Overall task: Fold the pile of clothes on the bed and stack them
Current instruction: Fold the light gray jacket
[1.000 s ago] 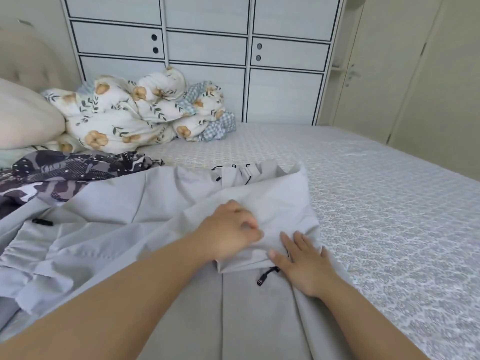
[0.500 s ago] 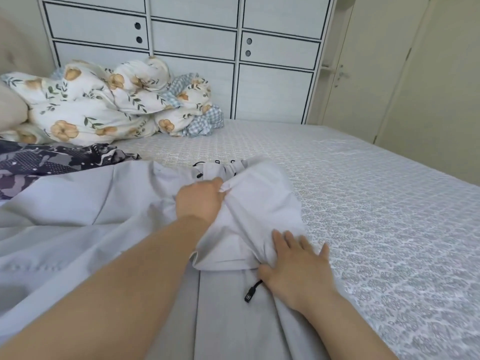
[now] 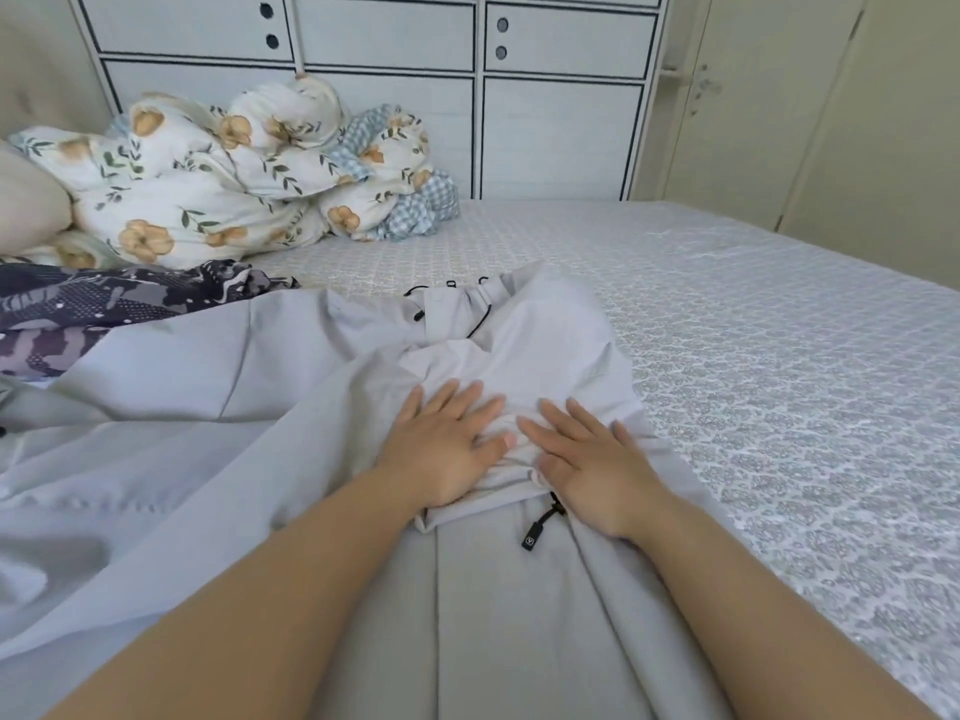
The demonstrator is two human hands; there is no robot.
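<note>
A light grey garment (image 3: 519, 605) with black drawstrings lies spread on the bed (image 3: 753, 356), one part folded over near its middle. My left hand (image 3: 444, 441) lies flat on the folded part with its fingers spread. Beside it my right hand (image 3: 587, 459) presses flat on the same fold, its thumb near a black cord toggle (image 3: 535, 532). A dark patterned garment (image 3: 93, 309) lies crumpled at the left, partly under the grey cloth.
A floral duvet (image 3: 218, 179) is bunched at the head of the bed beside a beige pillow (image 3: 26, 200). White cabinets (image 3: 561, 132) stand behind the bed and a cream door (image 3: 753, 96) at the right. Patterned bedsheet lies bare at the right.
My left hand let go of the bunched cloth it gripped, came back toward me and now lies flat on the fold. My right hand has stayed flat on the cloth.
</note>
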